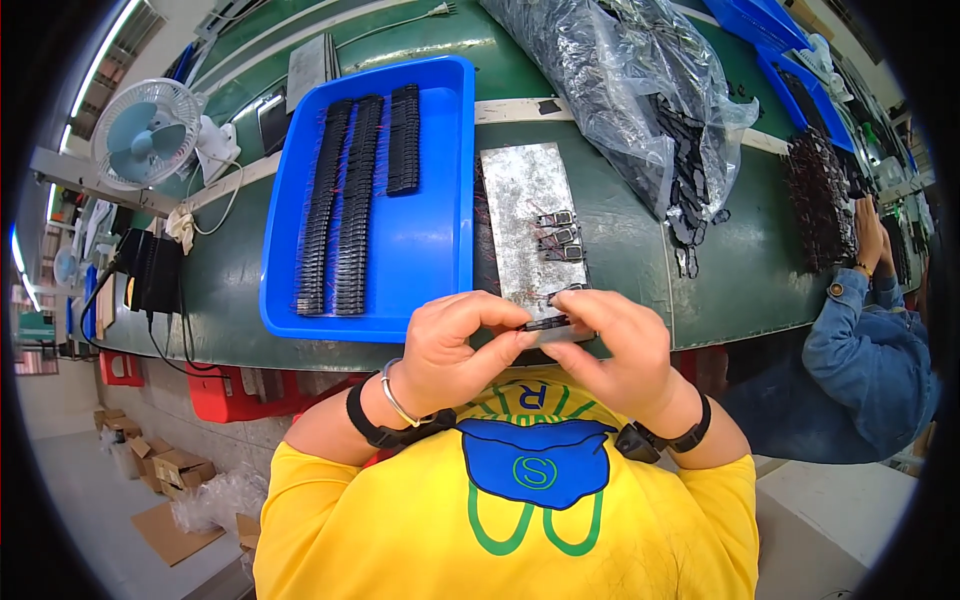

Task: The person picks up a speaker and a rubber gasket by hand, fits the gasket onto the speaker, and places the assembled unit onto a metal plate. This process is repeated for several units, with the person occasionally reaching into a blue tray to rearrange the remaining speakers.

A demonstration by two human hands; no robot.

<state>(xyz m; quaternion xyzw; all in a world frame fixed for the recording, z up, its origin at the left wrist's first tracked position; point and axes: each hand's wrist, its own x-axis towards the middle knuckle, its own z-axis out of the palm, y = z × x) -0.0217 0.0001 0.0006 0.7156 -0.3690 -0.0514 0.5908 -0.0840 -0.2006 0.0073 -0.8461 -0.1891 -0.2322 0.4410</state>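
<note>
Close to my chest, at the table's near edge, my left hand [450, 345] and my right hand [625, 350] pinch a small black speaker-like part [546, 323] from either side. Thumbs and forefingers meet on it, covering its ends. Just beyond lies a worn silver metal plate [512, 200]. On it sit several similar parts [562, 236], black-rimmed with pale rectangular faces and thin dark red wires. One more shows by my right fingertips, partly hidden. To the left, a blue tray [425, 265] holds long upright rows of black parts [352, 215] with red wires.
A clear plastic bag [640, 90] spills thin black cut-out pieces [688, 225] onto the green table [625, 285]. A white fan [148, 135] and a black power adapter [155, 272] stand at left. At right, a co-worker's denim sleeve [865, 340] reaches toward dark parts. Red stools [240, 393] sit below.
</note>
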